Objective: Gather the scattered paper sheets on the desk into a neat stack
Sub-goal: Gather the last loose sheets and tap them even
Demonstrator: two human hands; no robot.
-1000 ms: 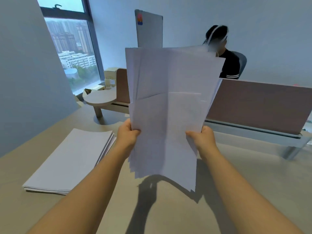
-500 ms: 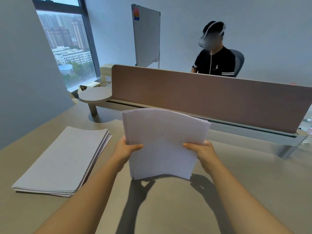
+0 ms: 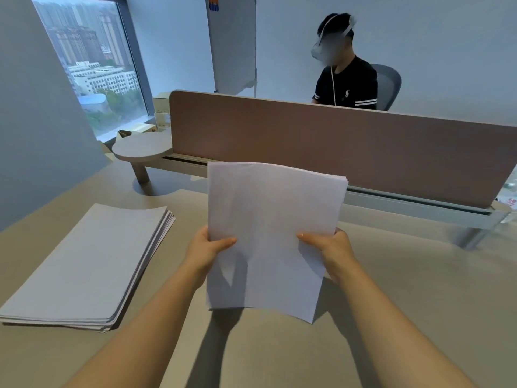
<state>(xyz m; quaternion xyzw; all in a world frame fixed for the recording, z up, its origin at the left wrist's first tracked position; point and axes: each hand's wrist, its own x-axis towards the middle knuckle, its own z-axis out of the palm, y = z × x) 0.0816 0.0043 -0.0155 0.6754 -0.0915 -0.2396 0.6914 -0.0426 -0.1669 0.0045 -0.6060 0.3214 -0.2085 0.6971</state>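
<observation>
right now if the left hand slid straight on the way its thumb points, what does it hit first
Probably the right hand. The left hand grips the held sheets with its thumb pointing across the paper toward the right one; nothing else shows between them.

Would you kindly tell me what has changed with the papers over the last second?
The held sheets came down from in front of the camera to just above the desk, and their fanned edges are now nearly squared. The left hand and right hand still grip the sides. The stack on the left stayed put.
</observation>
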